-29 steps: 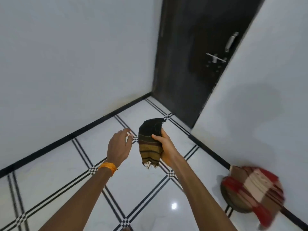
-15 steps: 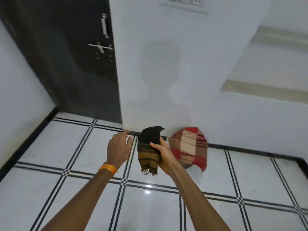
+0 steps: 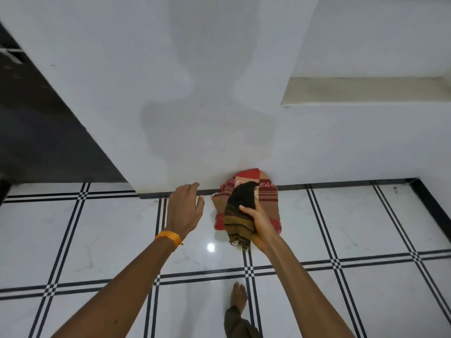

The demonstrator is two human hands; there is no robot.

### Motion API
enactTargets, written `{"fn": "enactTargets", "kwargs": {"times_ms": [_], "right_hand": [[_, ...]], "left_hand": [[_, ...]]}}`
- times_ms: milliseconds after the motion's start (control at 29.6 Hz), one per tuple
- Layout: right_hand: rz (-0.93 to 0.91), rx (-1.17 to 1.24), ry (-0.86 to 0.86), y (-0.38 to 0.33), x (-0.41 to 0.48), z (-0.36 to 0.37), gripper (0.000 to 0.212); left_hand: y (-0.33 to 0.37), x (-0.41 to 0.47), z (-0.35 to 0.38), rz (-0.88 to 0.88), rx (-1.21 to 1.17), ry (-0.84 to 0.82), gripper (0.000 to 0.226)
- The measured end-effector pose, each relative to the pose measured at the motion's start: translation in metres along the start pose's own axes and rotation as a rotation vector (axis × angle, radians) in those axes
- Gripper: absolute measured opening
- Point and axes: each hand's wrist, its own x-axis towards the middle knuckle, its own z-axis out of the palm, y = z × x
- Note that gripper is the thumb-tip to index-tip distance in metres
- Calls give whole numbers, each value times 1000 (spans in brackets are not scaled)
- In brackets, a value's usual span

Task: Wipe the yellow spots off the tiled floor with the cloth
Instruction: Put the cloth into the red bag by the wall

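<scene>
- Cloth [image 3: 238, 219]: a bunched dark brown and mustard striped piece, held off the floor in my right hand [image 3: 260, 226]. It hangs roughly upright, dark end up toward the wall, fringed end down toward me.
- Right hand: thumb across the front of the cloth, the other fingers wrapped behind it and hidden. The grip is closed around the middle of the bundle.
- Left hand [image 3: 185, 211]: empty, palm down, fingers loosely spread. It hovers just left of the cloth and does not touch it. An orange band [image 3: 169, 238] sits on that wrist.
- Floor [image 3: 366, 228]: white tiles with black double lines and a bright light glare below the hands. I find no yellow spots in view. They may lie outside the frame or be too faint to tell.
- Behind the cloth, a red checked fabric heap [image 3: 267, 191] lies on the floor against the wall [image 3: 219, 93].
- A bare foot [image 3: 238, 298] stands on the tiles below the hands.
- Key relation: the cloth is already in the right hand, so that hand is the working one. The floor lies below its fringed end.
- Judgement: wiping is not yet begun. The next move calls for finding the spots, then lowering the cloth flat onto the tile.
</scene>
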Motion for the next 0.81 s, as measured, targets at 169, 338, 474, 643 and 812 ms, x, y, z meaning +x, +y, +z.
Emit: {"fn": "enactTargets", "kwargs": {"times_ms": [169,338,474,643,812], "right_hand": [[94,19,59,-5,90,-57,47],[208,48,147,45,235,-124,45],[278,57,206,97,332,-162,39],[332,86,230,140,427,-195,28],[235,169,262,140,481,-205,30]], "left_hand": [[15,67,68,-7,41,-93,44],[-26,128,209,39,66,-205,45],[-72,153,305,83,61,-250,43],[-124,175,388,104,61,-319,45],[-134,202,420,124,53,-313,45]]}}
